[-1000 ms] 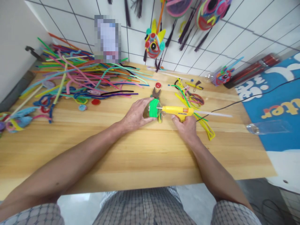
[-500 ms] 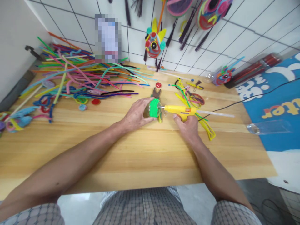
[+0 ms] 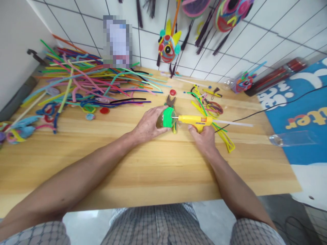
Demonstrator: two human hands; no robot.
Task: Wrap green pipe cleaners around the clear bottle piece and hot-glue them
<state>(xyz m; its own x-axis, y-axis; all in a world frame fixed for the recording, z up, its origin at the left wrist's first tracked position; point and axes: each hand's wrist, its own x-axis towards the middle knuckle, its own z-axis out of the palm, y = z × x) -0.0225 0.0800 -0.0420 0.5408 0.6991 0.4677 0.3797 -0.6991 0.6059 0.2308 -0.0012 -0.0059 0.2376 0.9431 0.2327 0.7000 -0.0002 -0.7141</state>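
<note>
Over a pale wooden surface (image 3: 153, 173), a person's left hand (image 3: 147, 124) grips a rounded, see-through container banded in green (image 3: 168, 118). The right hand (image 3: 205, 137) grasps a yellow plastic glue gun (image 3: 190, 119), nozzle at the band.

Table (image 3: 158, 173) layout: container (image 3: 168, 117) is the clock's centre, wall (image 3: 84, 20) at 12.
Left hand (image 3: 147, 124) grips the container from 9 o'clock, right hand (image 3: 205, 137) has the glue gun (image 3: 195, 120) at 3, nozzle aimed back at 9; can't really tell from here whether the tip touches. Pliers (image 3: 170, 101) lie just past the container at 12, then a cap (image 3: 172, 92), then a mask (image 3: 168, 47) hanging on the wall. Big heap of craft stems (image 3: 102, 81) at 10, loose strips (image 3: 201, 102) at 2, flask (image 3: 277, 76) well beyond them, and a bottle (image 3: 293, 138) way out at 3, partly over the banner (image 3: 304, 105).
</note>
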